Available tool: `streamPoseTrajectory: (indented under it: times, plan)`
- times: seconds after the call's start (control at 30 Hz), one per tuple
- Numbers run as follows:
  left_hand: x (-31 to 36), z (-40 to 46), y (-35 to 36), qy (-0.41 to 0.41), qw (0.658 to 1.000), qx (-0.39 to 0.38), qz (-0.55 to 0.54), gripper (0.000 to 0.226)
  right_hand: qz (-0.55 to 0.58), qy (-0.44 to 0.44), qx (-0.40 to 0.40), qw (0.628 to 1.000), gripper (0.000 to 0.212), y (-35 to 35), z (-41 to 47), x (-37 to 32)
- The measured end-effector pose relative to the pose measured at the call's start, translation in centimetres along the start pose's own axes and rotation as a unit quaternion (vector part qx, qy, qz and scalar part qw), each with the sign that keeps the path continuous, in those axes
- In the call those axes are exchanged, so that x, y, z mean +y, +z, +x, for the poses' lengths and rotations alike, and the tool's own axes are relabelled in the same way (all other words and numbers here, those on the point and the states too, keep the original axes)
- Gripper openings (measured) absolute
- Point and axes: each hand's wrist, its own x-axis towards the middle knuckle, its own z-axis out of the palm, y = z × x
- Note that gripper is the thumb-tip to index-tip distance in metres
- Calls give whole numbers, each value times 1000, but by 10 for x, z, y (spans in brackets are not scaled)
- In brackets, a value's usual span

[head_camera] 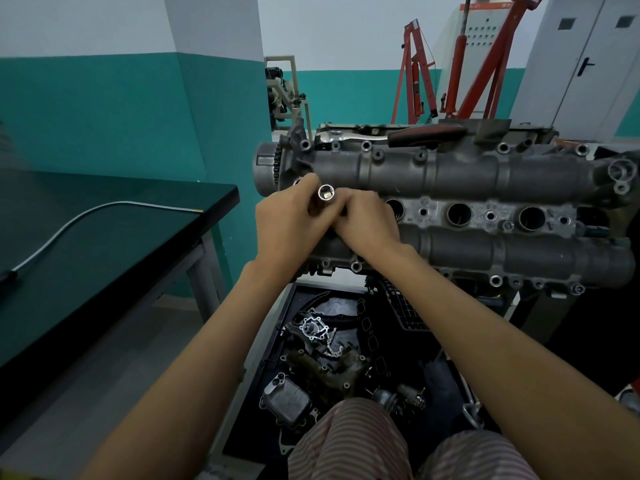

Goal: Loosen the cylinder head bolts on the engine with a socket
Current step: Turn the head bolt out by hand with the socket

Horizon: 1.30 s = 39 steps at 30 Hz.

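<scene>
To my left stands a dark-topped table (145, 216) with a silver braided hose (79, 220) lying across it. Below me a black floor tray (277, 341) holds loose engine parts (322, 358).

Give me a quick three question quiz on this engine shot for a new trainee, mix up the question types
1. True or false: the ratchet is fitted to the socket.
2. Which hands hold the socket? A) left hand only B) right hand only C) both
3. Fill in: the ratchet lies on the far side of the ____.

Key: 1 false, it lies apart; 2 C; 3 engine.
</scene>
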Motion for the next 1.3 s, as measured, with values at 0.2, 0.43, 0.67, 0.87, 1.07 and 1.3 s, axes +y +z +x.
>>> streamPoseTrajectory:
  times: [0.2,0.43,0.67,0.87,1.07,1.3]
  plan:
    - [-9,1,-14,69,993,-79,-63,28,-24,-16,-1,1000,16,1,2,1]
    - [-3,12,-14,11,996,-83,-18,41,0,-9,-14,1000,24,-1,1,0]
    - [15,21,-25,31,985,-162,46,26,-21,13,-26,999,27,-3,4,-5]
    - [17,25,-37,51,977,-188,92,26,-38,-5,0,999,24,1,3,-6]
    - [22,28,-40,43,946,-156,282,53,-33,11,26,999,26,1,-1,-9]
    - [32,31,-46,64,962,-190,186,26,-63,8,33,997,21,2,-1,-8]
